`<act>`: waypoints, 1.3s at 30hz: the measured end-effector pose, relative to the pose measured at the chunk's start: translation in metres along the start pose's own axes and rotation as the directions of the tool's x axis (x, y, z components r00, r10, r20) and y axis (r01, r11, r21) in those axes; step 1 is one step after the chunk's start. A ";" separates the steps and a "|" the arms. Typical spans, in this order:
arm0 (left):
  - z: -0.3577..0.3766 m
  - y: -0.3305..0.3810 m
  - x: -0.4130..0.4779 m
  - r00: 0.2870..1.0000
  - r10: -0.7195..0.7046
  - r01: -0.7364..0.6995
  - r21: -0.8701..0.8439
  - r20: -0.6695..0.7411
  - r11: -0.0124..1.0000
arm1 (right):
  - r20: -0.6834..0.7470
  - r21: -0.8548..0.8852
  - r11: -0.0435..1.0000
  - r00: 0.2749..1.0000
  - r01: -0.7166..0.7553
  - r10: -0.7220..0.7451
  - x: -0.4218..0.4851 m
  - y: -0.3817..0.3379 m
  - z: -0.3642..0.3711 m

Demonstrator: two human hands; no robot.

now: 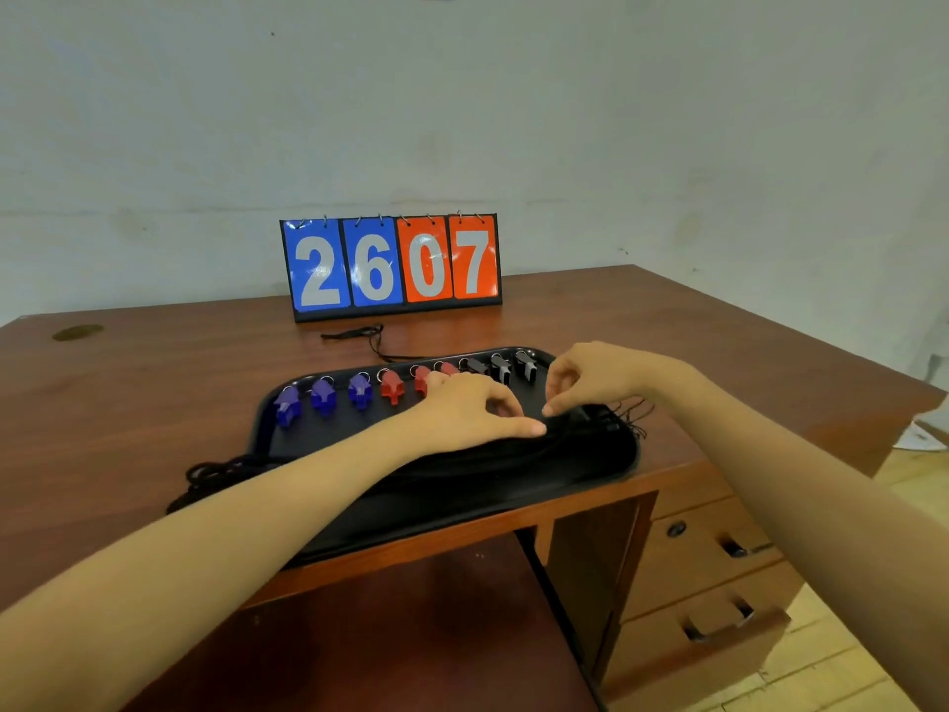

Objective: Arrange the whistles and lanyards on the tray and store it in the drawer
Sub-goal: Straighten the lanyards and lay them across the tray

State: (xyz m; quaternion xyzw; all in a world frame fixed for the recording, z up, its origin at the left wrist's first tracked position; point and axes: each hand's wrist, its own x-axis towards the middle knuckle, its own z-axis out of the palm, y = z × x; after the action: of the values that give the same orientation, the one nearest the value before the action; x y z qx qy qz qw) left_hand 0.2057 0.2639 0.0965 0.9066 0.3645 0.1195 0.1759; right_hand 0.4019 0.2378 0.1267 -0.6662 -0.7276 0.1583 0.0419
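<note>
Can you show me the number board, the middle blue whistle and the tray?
number board [382,269], head view, on the blue 6 card.
middle blue whistle [323,397], head view, on its body.
tray [334,434], head view, on bare floor near blue whistles.

Soft even light, wide-angle edge warp
</note>
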 end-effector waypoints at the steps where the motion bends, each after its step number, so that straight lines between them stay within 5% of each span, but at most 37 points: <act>1: 0.000 0.002 -0.001 1.000 -0.009 0.009 -0.016 0.019 1.000 | -0.003 0.006 1.000 1.000 -0.010 0.010 -0.002 -0.001 0.003; 12: 0.007 0.018 -0.007 1.000 0.012 -0.009 -0.132 0.023 0.991 | -0.155 0.084 0.996 0.988 0.005 0.008 -0.030 0.005 0.002; 18: 0.010 0.028 -0.010 0.998 0.038 -0.041 -0.061 -0.050 0.997 | -0.094 0.075 0.997 0.995 -0.019 0.026 -0.023 -0.004 0.016; 26: 0.014 0.030 -0.008 0.997 0.023 -0.026 -0.037 -0.079 0.999 | -0.339 0.146 0.989 0.939 -0.010 0.060 -0.040 0.003 0.006; 39: 0.020 0.033 -0.007 0.989 -0.007 0.008 0.005 -0.145 1.000 | -0.348 0.130 0.982 0.922 -0.134 0.172 -0.069 0.040 0.010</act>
State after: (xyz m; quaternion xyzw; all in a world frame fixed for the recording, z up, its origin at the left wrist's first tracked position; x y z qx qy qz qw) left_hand 0.2277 0.2321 0.0905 0.8946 0.3799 0.1835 0.1471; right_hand 0.4446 0.1712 0.1167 -0.7354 -0.6444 0.0748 0.1955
